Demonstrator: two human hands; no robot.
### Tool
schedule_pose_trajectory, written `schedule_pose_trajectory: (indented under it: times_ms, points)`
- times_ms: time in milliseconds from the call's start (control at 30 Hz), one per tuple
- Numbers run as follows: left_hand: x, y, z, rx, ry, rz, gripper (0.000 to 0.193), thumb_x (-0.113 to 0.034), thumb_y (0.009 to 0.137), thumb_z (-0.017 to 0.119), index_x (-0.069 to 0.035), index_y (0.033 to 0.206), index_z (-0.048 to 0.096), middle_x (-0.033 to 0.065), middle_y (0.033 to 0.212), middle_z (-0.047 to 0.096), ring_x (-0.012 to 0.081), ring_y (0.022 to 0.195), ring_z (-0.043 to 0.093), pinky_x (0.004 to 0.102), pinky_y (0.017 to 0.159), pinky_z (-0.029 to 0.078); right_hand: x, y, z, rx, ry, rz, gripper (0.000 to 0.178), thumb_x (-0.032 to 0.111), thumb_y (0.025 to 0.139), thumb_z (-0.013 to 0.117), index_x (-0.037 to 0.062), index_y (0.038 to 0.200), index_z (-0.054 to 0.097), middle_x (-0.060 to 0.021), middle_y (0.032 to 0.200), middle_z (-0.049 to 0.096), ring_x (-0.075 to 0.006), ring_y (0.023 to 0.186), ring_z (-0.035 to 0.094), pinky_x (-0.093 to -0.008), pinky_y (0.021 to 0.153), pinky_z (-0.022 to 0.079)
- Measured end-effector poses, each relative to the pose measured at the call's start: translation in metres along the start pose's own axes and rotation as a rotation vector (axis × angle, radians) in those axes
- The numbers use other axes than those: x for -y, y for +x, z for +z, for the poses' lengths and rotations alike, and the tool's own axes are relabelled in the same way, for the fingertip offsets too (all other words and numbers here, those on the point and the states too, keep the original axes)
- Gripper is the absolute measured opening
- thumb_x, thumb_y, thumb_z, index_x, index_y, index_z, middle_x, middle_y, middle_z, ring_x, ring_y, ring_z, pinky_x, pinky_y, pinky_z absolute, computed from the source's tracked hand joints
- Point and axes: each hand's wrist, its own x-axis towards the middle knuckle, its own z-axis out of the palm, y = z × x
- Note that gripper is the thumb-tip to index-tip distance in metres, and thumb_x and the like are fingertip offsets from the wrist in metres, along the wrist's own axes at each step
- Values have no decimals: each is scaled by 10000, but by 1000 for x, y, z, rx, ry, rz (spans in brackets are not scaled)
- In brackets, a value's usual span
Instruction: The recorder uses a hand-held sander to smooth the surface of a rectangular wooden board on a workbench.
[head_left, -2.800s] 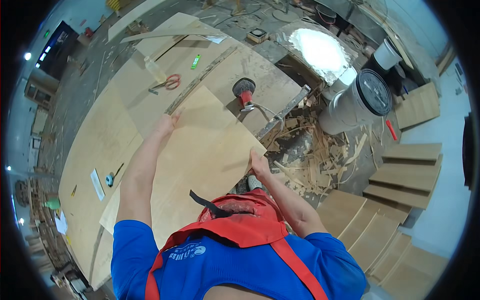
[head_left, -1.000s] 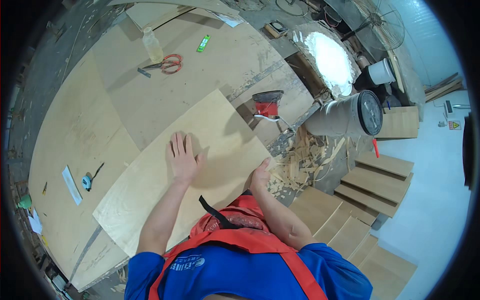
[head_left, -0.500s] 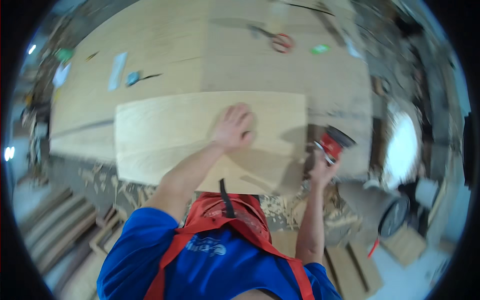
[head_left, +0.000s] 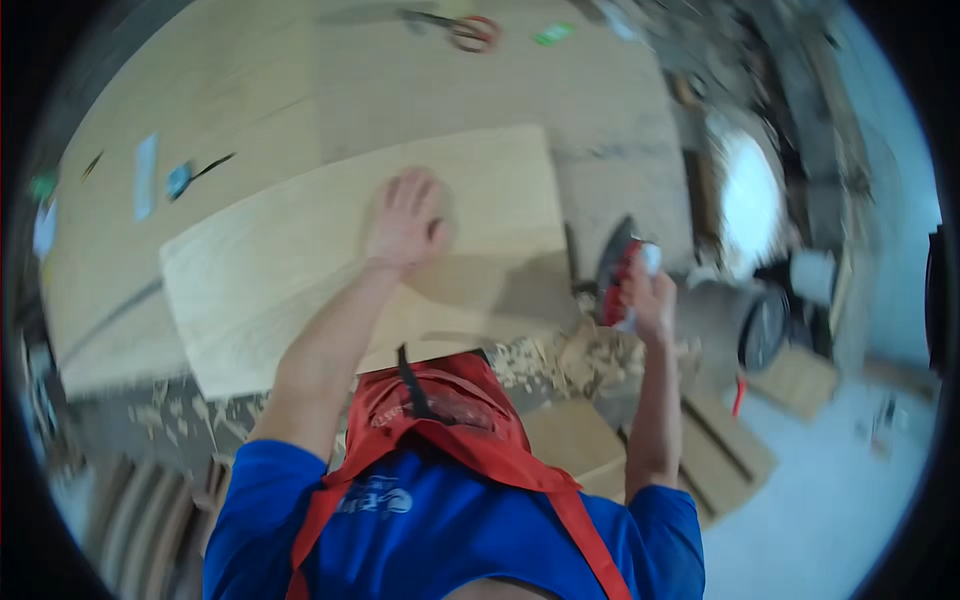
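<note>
My left hand (head_left: 405,222) lies flat on a pale wooden board (head_left: 270,300), fingers stretched out and holding nothing. To the right, beyond the board's right end, my right hand (head_left: 652,300) grips a red clothes iron (head_left: 620,275) by its handle. The iron is tipped on its side, its dark flat sole turned left toward the end of the board and its pointed tip away from me. A small gap seems to separate sole and board, though blur makes this hard to judge.
Under the board spreads a large worktable (head_left: 430,90). On it lie red-handled scissors (head_left: 472,34), a green item (head_left: 553,35), a blue item with a black strip (head_left: 180,180) and a pale strip (head_left: 145,177). Wood shavings (head_left: 590,360) and a grey cylinder (head_left: 720,320) are at right.
My right hand has turned the iron so its sole faces the board's right end and its tip points away. My left hand stays flat on the board. The whole view has shifted and tilted.
</note>
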Motion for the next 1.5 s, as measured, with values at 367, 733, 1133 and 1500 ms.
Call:
schedule_pose_trajectory:
  times_ms: [367, 733, 1133, 1500]
  points:
    - [-15, 9, 2, 68, 158, 189, 610, -349, 1027, 554, 14, 1511, 479, 237, 1596, 435, 392, 1513, 356, 521, 1260, 280, -99, -145, 172, -189, -458, -75, 483, 503, 1025, 584, 40, 1091, 709, -276, 941, 726, -451, 897, 719, -531, 797, 549]
    - [21, -29, -18, 164, 274, 176, 670, -396, 1055, 480, 3, 1584, 376, 188, 1669, 337, 316, 1578, 246, 465, 1297, 187, -66, -72, 96, -587, -111, 63, 556, 474, 1057, 533, -48, 986, 712, -297, 908, 727, -488, 884, 714, -531, 792, 561]
    - [18, -23, -22, 100, 139, 140, 699, -414, 1037, 511, -20, 1588, 340, 170, 1682, 304, 302, 1591, 211, 484, 1311, 155, -33, -3, 115, -379, -496, -252, 645, 470, 1081, 501, -79, 795, 682, -298, 641, 644, -486, 705, 706, -534, 654, 551]
    - [24, -23, -26, 159, 121, 87, 709, -397, 1007, 540, -15, 1578, 362, 172, 1683, 306, 308, 1593, 209, 500, 1313, 146, -5, 59, 174, -336, -611, -464, 690, 505, 1073, 494, -80, 778, 713, -270, 623, 660, -423, 650, 732, -487, 604, 565]
